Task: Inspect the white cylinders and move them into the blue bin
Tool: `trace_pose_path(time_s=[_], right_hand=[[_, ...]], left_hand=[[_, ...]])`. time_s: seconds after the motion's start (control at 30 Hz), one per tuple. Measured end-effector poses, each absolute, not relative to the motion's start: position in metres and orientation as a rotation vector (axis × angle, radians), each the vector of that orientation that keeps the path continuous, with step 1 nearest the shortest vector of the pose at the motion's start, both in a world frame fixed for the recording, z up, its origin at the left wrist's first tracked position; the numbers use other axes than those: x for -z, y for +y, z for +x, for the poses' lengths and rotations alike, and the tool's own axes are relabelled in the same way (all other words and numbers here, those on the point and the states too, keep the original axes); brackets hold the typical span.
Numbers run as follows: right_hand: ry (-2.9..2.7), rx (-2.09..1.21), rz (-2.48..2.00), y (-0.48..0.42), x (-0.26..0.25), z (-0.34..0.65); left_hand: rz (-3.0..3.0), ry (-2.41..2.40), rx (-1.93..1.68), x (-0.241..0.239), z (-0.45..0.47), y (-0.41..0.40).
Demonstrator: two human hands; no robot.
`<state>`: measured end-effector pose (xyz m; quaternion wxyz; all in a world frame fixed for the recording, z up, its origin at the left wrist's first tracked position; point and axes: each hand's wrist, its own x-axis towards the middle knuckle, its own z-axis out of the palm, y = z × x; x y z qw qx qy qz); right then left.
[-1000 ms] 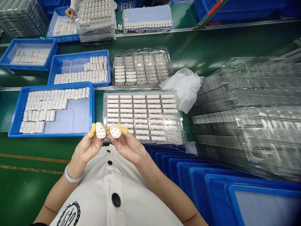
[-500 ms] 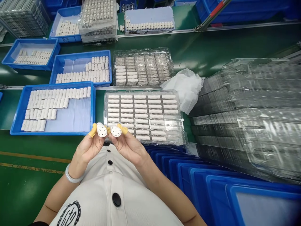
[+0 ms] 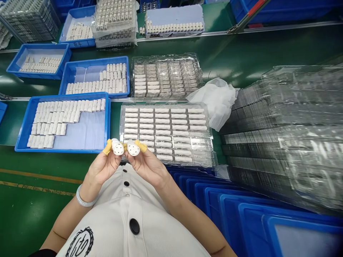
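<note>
Dark-dotted white cylinders (image 3: 133,149), yellow finger covers (image 3: 141,146), blue tray (image 3: 107,121), green floor (image 3: 26,221) striped ochre

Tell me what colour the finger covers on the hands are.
Yellow; the finger covers show best in the head view.

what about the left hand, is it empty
No, the left hand holds a white cylindrical piece, its end facing the camera.
</note>
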<state>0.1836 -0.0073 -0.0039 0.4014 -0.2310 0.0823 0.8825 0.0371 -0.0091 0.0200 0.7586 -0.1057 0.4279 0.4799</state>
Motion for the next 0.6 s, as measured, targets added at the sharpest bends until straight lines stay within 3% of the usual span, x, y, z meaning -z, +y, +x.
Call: trace_pose_path(time_s=[0.6], right_hand=[[-0.249, -2.193, -0.704, -0.0053, -0.0017, 0.1892]], left_hand=[[0.3, 0.925, -0.864, -0.0158, 0.032, -0.0092]])
